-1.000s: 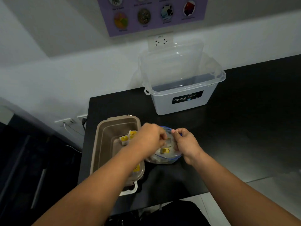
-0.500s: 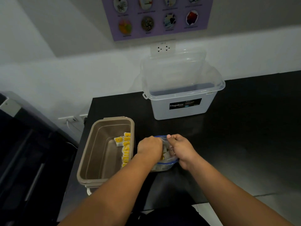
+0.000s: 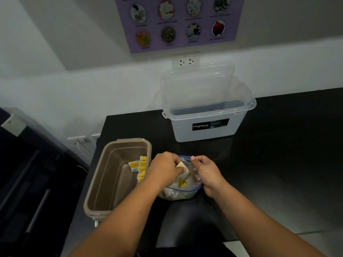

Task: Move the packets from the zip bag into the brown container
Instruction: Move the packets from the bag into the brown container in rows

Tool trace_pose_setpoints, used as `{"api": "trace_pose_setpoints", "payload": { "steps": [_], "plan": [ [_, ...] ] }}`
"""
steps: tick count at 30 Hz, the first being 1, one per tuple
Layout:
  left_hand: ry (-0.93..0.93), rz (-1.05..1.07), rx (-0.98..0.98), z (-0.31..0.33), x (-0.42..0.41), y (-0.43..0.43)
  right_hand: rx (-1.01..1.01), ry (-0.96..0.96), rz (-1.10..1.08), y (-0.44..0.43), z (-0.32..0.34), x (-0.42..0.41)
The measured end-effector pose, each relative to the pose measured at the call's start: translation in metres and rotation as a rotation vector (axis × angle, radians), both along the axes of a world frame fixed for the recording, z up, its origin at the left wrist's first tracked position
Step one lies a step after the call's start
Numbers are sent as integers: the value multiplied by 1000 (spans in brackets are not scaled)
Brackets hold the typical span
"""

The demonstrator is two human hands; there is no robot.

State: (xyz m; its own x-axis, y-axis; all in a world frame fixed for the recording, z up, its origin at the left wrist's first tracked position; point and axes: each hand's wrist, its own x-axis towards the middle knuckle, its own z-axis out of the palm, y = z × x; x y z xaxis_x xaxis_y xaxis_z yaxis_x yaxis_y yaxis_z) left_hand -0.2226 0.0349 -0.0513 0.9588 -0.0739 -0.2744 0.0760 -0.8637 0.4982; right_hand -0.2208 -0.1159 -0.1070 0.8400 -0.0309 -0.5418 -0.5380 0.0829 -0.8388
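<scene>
A clear zip bag (image 3: 181, 191) with a blue seal lies on the black counter, holding several white and yellow packets. My left hand (image 3: 164, 168) is at the bag's mouth, pinching one white packet (image 3: 182, 168) with a yellow tag. My right hand (image 3: 206, 172) grips the bag's right edge and holds it open. Just left of the bag stands the brown container (image 3: 96, 201), open, with several yellow-labelled packets (image 3: 139, 168) lined up along its right inner wall.
A clear plastic storage box (image 3: 209, 127) with its lid propped behind it stands at the back of the black counter (image 3: 278, 154). The counter's left edge runs just beside the brown container. A wall socket (image 3: 185, 61) and a poster are above.
My left hand has drawn a white packet up out of the bag's mouth. The right hand still holds the bag edge. The view has shifted slightly.
</scene>
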Motion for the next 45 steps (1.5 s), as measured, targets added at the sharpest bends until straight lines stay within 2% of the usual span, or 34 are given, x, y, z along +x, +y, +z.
{"api": "trace_pose_setpoints", "payload": {
  "steps": [5, 9, 13, 15, 19, 21, 24, 28, 32, 37, 42, 45],
  "plan": [
    [-69, 63, -160, 18, -6, 14, 8, -3, -41, 5, -1, 2],
    [-129, 193, -268, 42, -5, 44, 27, 6, -71, 8, -3, 6],
    [-244, 292, -125, 61, -3, 91, 44, 4, -72, 10, -4, 8],
    [-239, 323, -16, 63, -3, 109, 43, -3, -83, 12, -4, 9],
    [-66, 389, 126, 38, 2, 131, 58, 10, -97, 16, -3, 10],
    [34, 355, 228, 23, 7, 134, 73, 15, -95, 18, -1, 10],
    [160, 323, 283, 5, 14, 136, 71, 10, -89, 21, -2, 11],
    [196, 273, 389, -13, 20, 137, 74, 14, -81, 23, -5, 12],
    [270, 269, 379, -18, 32, 139, 68, 11, -68, 27, -7, 12],
    [171, 292, 297, -36, 33, 144, 64, 27, -73, 28, -8, 14],
    [167, 288, 351, -41, 31, 141, 74, 43, -70, 27, -11, 14],
    [179, 357, 364, -48, 29, 141, 85, 49, -62, 26, -12, 15]
  ]
}}
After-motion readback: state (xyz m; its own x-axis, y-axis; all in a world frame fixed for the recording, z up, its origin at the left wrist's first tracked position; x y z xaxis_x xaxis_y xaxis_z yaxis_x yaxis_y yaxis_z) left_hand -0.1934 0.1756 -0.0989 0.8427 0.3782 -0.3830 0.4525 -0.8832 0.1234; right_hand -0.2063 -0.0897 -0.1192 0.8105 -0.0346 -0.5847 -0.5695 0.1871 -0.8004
